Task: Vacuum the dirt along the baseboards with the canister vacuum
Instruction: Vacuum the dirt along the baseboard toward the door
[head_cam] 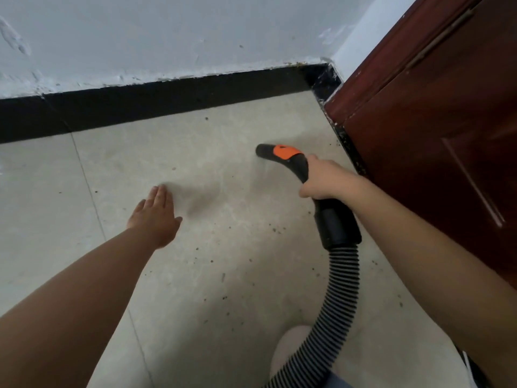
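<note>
Black hose handle with the orange bit is gripped in my right hand, nozzle end hanging over the floor near the baseboard. Left hand hovers, fingers straight. Dirt specks everywhere.

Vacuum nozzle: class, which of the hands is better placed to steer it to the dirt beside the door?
The right hand: it already grips the vacuum handle close to the door. The left hand is open and holds nothing.

Pale tiled floor is carrying dark dirt specks, scattered mostly toward the door side. A light foot or slipper, I think, is resting on it at the bottom.
</note>
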